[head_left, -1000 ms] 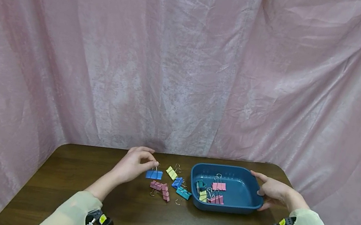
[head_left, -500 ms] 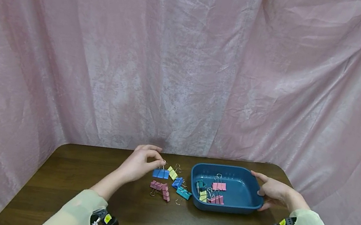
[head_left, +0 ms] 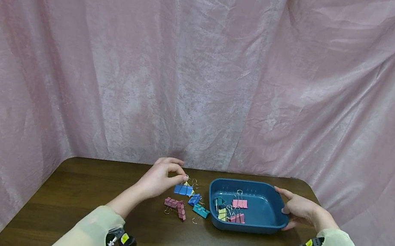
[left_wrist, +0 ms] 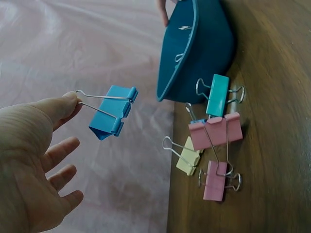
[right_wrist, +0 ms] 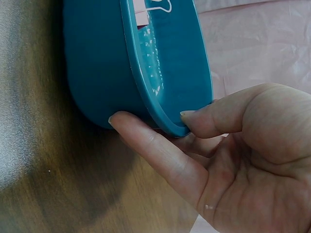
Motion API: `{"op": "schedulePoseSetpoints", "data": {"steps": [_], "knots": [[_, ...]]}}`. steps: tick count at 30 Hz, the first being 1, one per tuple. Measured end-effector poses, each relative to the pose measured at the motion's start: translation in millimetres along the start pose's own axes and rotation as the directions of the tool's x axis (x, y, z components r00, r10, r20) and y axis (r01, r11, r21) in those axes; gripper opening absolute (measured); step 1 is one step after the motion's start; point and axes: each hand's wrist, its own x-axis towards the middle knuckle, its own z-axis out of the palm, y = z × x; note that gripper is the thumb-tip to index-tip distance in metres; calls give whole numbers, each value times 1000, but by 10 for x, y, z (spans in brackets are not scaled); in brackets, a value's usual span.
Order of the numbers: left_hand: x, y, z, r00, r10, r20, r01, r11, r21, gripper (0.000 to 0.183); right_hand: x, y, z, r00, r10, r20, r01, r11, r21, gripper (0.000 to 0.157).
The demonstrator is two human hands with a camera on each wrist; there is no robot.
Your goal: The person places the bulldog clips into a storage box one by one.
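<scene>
Now the left hand [head_left: 160,181], pinching a blue clip [head_left: 182,189] clear of the table [head_left: 162,239], has shifted rightward, bringing it nearer but not yet into the tray [head_left: 248,227], whose end the right hand [head_left: 302,211] grips.

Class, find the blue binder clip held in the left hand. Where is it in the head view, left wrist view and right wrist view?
Head: the held blue clip is low, near the middle, at the left hand's fingertips.
Left wrist: the held blue clip is left of centre, pinched by its wire handles.
Right wrist: not in it.
Shared landmark: the rectangular tray, partly or wholly visible in all three.
</scene>
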Motion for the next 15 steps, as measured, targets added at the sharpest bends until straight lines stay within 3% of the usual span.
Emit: {"op": "schedulePoseSetpoints", "data": {"steps": [15], "knots": [[71,164,102,998,56,0,-56,998,-9,13,11,6,-13,1000,9,-3,-9,1000,-1,84]]}}
